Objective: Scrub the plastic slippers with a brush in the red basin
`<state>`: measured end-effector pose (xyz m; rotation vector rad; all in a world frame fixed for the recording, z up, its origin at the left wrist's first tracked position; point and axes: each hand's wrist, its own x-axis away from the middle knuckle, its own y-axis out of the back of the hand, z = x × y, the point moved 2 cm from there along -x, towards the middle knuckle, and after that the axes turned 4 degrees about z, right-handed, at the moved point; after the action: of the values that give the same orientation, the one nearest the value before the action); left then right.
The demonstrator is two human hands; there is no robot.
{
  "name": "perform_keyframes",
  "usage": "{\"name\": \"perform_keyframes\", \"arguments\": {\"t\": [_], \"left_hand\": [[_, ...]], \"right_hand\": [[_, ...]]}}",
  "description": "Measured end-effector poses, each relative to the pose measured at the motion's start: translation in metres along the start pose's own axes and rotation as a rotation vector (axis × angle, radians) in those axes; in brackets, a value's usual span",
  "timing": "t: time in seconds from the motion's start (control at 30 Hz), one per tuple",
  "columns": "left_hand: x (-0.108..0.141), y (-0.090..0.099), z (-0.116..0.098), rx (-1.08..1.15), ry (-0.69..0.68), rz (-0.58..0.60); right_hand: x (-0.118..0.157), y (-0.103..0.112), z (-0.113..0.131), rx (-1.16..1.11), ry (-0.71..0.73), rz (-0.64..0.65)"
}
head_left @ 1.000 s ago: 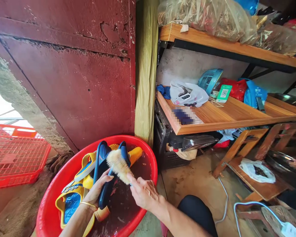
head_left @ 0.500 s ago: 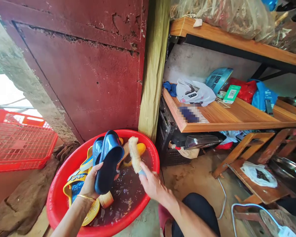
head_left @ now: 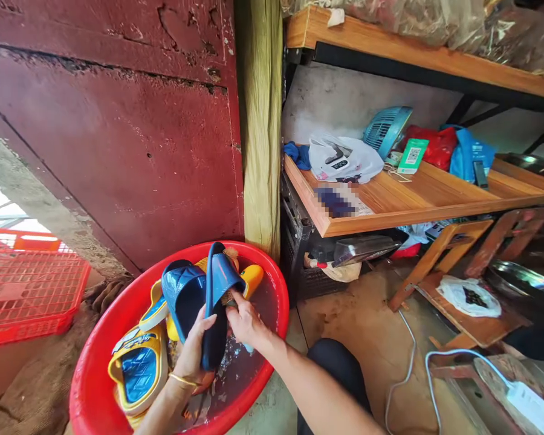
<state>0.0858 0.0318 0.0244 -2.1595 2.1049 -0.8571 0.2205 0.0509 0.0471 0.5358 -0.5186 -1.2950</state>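
Over the round red plastic basin point(head_left: 95, 386) of dark water, the left hand point(head_left: 194, 353) grips a dark blue rubber slipper point(head_left: 215, 302) upright; the right hand point(head_left: 247, 323) closes on a bristle scrubbing brush point(head_left: 230, 296) pressed against it.

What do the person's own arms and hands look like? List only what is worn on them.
Both forearms are bare, with no sleeves in view. The left hand has a thin gold-coloured bangle around the wrist. The right hand wears no glove, and no bangle or watch shows on that wrist. Whether it has a ring is too small to tell. No gloves on either hand.
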Motion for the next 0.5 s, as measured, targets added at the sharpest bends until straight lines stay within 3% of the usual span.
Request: {"name": "perform_keyframes", "arguments": {"t": [0.07, 0.17, 0.3, 0.4, 0.5], "left_hand": [[-0.004, 0.012, -0.012, 0.044, 0.028, -0.079], [-0.01, 0.032, -0.037, 0.164, 0.02, -0.155], [-0.015, 0.043, -0.057, 0.277, -0.035, -0.193], [-0.016, 0.038, -0.049, 0.291, -0.006, -0.194], [-0.012, 0.027, -0.03, 0.252, 0.077, -0.113]], "right_hand": [[0.014, -0.014, 0.005, 0.012, 0.094, 0.06], [0.057, -0.037, 0.004, 0.102, 0.224, 0.215], [0.103, -0.047, -0.006, 0.19, 0.317, 0.28], [0.103, -0.044, -0.013, 0.266, 0.332, 0.242], [0.076, -0.032, -0.018, 0.36, 0.243, 0.158]]}}
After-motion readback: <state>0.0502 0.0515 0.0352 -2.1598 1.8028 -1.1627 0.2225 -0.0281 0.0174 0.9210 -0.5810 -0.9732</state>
